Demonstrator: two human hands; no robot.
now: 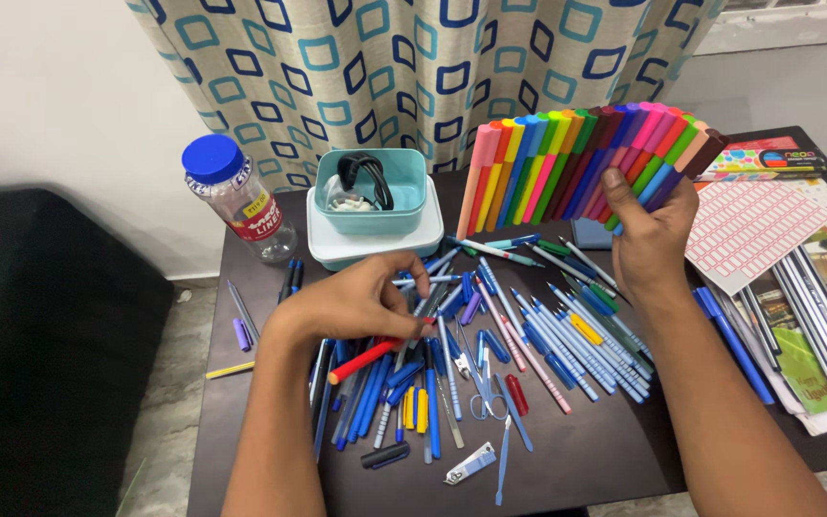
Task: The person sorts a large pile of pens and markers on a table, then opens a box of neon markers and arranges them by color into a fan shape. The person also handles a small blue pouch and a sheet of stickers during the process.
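Behind our dark table (605,460) hangs a curtain printed with blue squares, and the tabletop is strewn with loose pens. Our left hand (361,304) pinches one end of a red pen (368,356), fingers closed on it; its long axis runs down and to our left from the grip, across the heap of blue pens (404,393). Our right hand (645,244) is well apart, raised above the table and clasping a fanned row of coloured markers (576,163), smooth plastic barrels joined side by side in a curved strip. Beyond the left hand sit a teal plastic box (409,191) and a clear bottle (241,201) with a blue cap. White label sheets (748,225) lie at right.
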